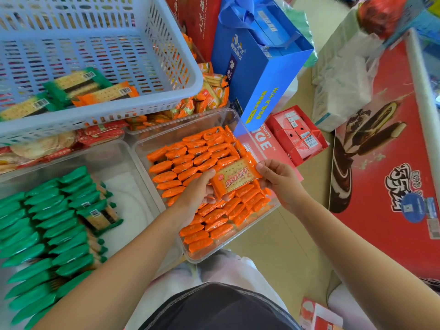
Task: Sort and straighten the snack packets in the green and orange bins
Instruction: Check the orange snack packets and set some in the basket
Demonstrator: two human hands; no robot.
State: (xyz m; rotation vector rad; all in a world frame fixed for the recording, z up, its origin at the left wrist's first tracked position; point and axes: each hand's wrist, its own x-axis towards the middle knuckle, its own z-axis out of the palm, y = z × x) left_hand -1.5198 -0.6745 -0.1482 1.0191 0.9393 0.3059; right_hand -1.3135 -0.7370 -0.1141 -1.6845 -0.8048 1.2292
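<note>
Left grip (200, 190) and right grip (277, 181) are both clamped on one orange packet (234, 177), one at each short end with the thumb on top. The fingers beneath are mostly hidden and are probably curled under the wrapper. The packet is held flat, printed face up, just above the rows in the orange bin (181, 131) directly below the grip.

Step in hand: adding a sorted packet to the orange rows. The rows under the grip stand on edge and are closely packed.

Next move calls for:
1. Turning the packet on edge to match the row direction.
2. Lowering it into a row and parting its neighbours if no gap is free.
3. Releasing one side first, so the other can press it level.

Left of the grip, the green bin (133, 203) has one loose green packet (100, 216) lying flat across its rows, to be straightened. Beyond the grip, the blue basket (142, 108) holds more unsorted packets.
</note>
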